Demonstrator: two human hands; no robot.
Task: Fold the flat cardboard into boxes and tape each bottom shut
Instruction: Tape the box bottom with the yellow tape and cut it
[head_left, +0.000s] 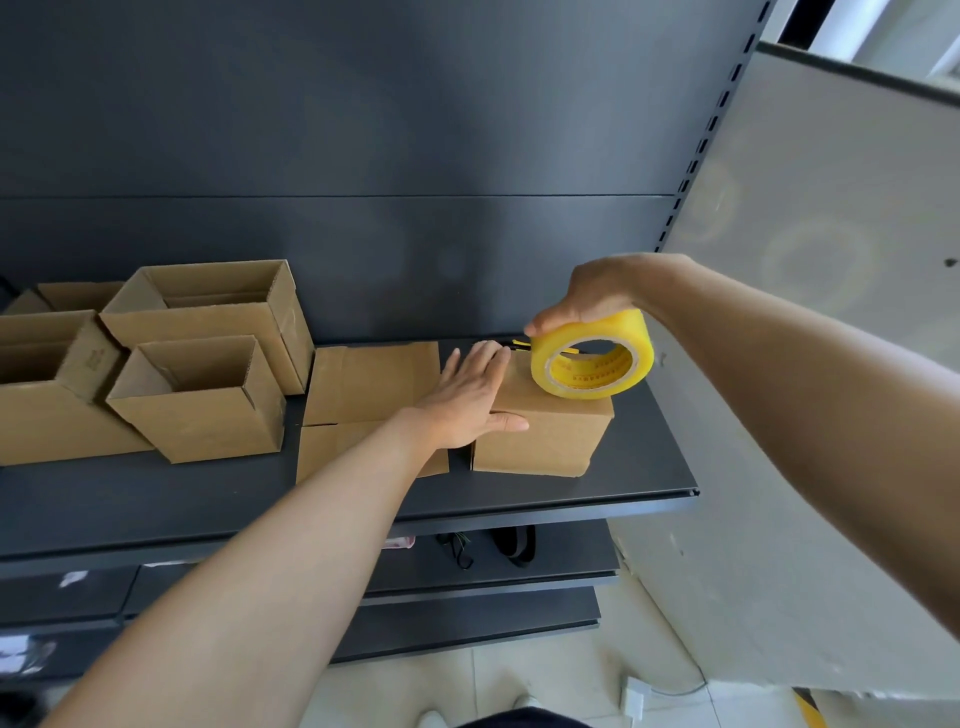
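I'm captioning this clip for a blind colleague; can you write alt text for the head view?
A person's right hand holds a yellow tape roll on top of a folded cardboard box on a dark shelf, while the flat left hand presses on the box. Sheets of flat cardboard lie just left of it, and open-topped boxes stand further left.

Dull cardboard is meeting glossy tape and satin-dark metal.

The closed box (545, 439) and the flat cardboard sheets (371, 382) are showing a smooth, matt brown paper face, while the open boxes (202, 410) are showing rough corrugated fluting along their cut rims. The tape roll (631, 332) is gleaming as glossy, translucent yellow plastic film wound on a core that is carrying print inside. The shelf (519, 493) and the back panel (363, 130) are looking like smooth dark-grey painted metal with a soft sheen. The floor tiles (519, 675) are looking pale and polished.
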